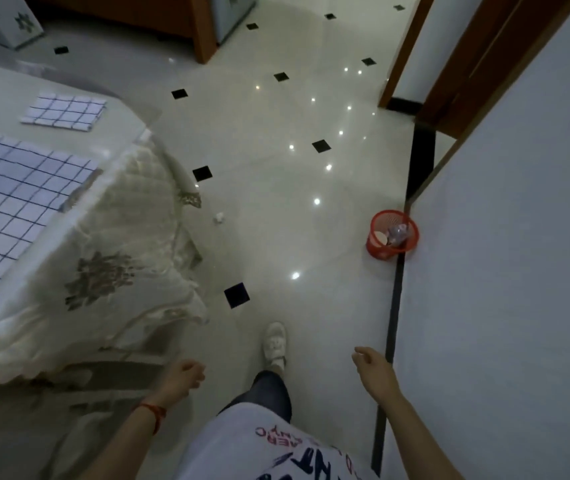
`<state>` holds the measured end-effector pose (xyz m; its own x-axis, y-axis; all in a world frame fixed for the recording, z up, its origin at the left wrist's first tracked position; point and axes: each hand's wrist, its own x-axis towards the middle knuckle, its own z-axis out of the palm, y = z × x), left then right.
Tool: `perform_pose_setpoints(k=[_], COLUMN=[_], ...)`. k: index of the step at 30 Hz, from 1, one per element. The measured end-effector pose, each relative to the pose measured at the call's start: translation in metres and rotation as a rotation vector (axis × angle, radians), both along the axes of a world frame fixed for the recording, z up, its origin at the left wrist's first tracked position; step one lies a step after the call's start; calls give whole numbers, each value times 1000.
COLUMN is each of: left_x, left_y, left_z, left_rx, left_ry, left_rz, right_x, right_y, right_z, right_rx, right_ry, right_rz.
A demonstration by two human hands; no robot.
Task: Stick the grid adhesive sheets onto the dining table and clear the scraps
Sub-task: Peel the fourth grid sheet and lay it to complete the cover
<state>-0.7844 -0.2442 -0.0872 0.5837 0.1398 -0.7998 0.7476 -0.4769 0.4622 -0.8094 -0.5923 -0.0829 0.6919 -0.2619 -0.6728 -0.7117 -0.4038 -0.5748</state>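
The dining table [110,143] with a cream floral cloth fills the left. White grid adhesive sheets [17,199] with dark lines lie flat across its top, and a smaller stack of grid sheets [65,110] rests near the far corner. A crumpled white scrap [219,217] lies on the floor by the table's corner. A red mesh bin [392,234] with scraps inside stands against the right wall. My left hand [183,375] hangs low beside the table with loosely curled fingers, holding nothing. My right hand [371,363] hangs relaxed near the wall, also holding nothing.
The glossy tiled floor [294,185] with black diamond insets stretches ahead. A white wall [501,271] runs along the right, with a wooden door frame [411,50] beyond. Wooden furniture [204,32] stands at the back. My foot in a white shoe [274,342] is stepping forward.
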Motion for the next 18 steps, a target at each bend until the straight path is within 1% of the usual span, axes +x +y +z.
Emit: perform_pose_setpoints(k=[5, 8, 11, 14, 18], left_x=[79, 136, 206, 273, 364], left_y=[-4, -16, -36, -59, -77], left_z=[-14, -9, -3, 9, 18], left_rx=[-11, -45, -83, -114, -164], left_ry=[155, 201, 184, 124, 33], left_rz=[170, 209, 198, 163, 208], right_x=[114, 178, 228, 261, 320], right_y=[-11, -19, -32, -48, -72], right_z=[-3, -1, -5, -14, -26], right_rx=[73, 99, 86, 74, 65], right_ry=[32, 56, 62, 107, 160], right_rz=[-65, -103, -107, -143, -192])
